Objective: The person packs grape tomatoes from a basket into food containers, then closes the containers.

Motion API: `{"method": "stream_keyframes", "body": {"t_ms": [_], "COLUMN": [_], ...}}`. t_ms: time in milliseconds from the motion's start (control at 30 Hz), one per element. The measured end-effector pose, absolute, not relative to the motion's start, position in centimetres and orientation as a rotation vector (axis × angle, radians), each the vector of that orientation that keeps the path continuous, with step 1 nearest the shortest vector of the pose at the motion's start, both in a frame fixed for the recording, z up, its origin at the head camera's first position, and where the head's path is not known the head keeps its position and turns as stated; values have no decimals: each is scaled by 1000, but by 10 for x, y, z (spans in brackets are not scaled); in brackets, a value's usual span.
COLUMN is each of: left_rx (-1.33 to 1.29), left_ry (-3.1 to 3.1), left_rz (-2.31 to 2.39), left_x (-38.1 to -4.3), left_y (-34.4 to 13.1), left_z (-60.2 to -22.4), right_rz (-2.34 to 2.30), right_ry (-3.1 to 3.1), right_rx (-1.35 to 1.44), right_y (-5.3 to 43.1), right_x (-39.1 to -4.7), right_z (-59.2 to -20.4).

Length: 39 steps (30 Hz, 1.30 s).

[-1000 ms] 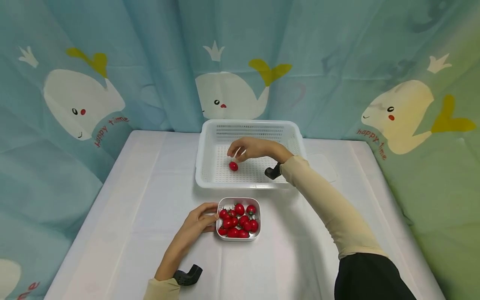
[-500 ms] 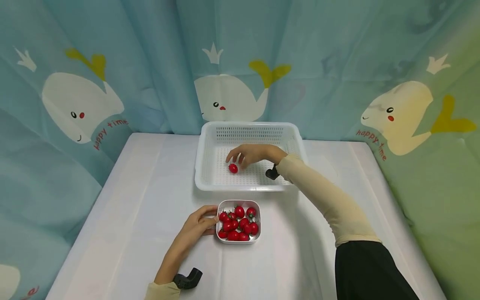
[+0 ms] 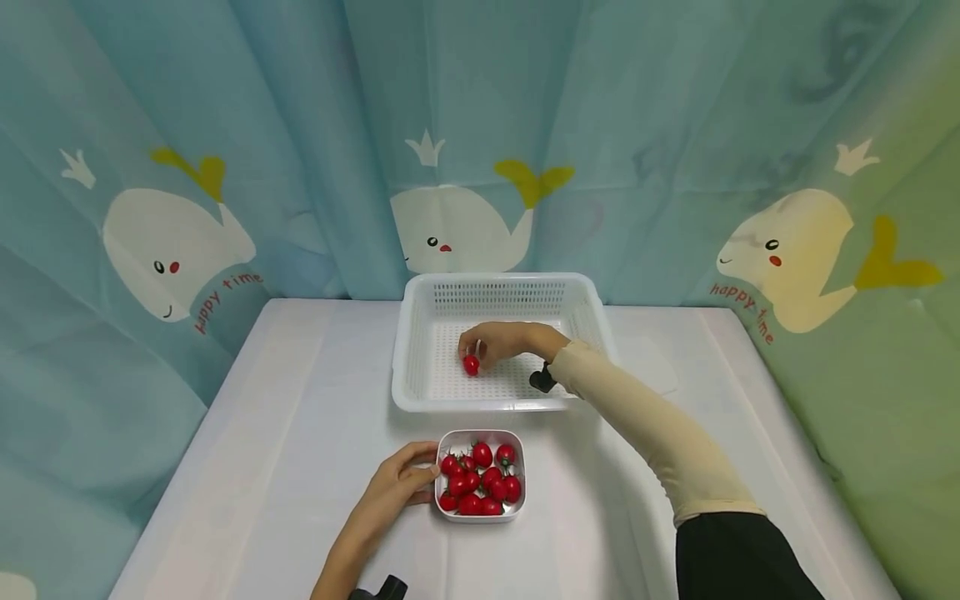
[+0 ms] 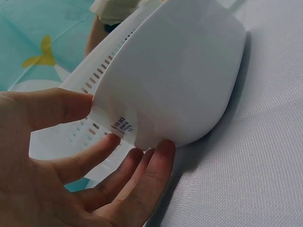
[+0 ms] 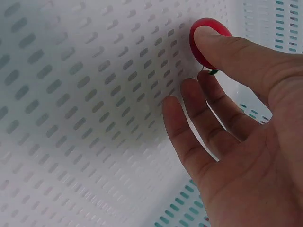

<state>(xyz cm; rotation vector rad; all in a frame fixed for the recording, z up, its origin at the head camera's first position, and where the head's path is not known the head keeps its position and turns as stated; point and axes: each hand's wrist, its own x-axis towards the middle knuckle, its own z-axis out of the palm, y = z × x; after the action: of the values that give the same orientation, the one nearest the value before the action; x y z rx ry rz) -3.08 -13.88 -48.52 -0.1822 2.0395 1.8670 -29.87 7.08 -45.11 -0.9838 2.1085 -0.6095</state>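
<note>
In the head view, my right hand [image 3: 504, 340] is down inside a white perforated basket [image 3: 402, 358], pinching one red cherry tomato [image 3: 471, 365]. The right wrist view has the thumb pressed on the tomato [image 5: 216, 24], its green stem end showing, while the other visible fingers hang loosely below. Part of the grip is hidden behind the thumb. My left hand [image 3: 392, 487] holds the left side of a small white box [image 3: 523, 479] containing several cherry tomatoes [image 3: 482, 454]. Seen from the left wrist, thumb and fingertips touch the box [image 4: 180, 71] at its rim and outer wall.
The basket stands at the back of the table, just behind the box. White cloth covers the table [image 3: 300, 467]. A blue-green curtain [image 3: 315, 167] with whale prints hangs behind and along the sides.
My right hand has lowered onto the lone tomato in the basket and now pinches it. The left hand stays on the box. The whole head view has shifted downward in the frame.
</note>
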Motion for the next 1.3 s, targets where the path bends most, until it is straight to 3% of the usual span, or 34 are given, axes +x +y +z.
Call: {"method": "stream_keyframes", "body": {"t_ms": [633, 1300], "left_rx": [-164, -171], "left_ry": [2050, 2048], "left_rz": [1867, 1880], "left_x": [-31, -32], "left_y": [-139, -138], "left_z": [-486, -485], "right_rz": [-655, -803], "right_ry": [2169, 2220], "right_rx": [-1063, -1143], "right_y": [79, 109], "right_x": [-286, -234], "right_z": [-411, -365]}}
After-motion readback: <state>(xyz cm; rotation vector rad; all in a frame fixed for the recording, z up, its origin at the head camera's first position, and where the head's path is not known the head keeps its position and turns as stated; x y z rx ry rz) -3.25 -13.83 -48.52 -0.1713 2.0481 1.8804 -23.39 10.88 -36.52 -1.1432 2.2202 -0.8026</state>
